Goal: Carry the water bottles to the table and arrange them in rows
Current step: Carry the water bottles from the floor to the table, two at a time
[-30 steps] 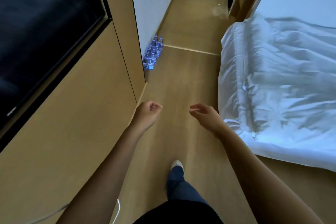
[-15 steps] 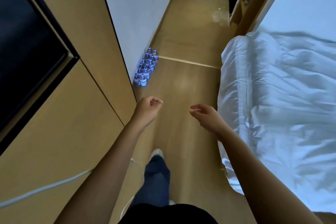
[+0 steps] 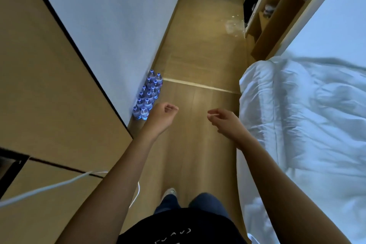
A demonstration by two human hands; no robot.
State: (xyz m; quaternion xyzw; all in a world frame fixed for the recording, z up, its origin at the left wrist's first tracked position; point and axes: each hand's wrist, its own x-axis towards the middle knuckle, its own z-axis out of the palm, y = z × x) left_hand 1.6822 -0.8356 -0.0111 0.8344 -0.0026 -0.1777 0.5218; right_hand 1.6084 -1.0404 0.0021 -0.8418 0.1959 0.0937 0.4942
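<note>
Water bottles [image 3: 148, 96] against wall [image 3: 111, 16], both hands empty

Ten water bottles [image 3: 148, 95], two hands, one bed [image 3: 309, 125], one cable [image 3: 59, 185].

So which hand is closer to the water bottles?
The left hand. It hangs just right of the bottles by the wall, not touching them. The right hand is farther right, near the bed.
</note>
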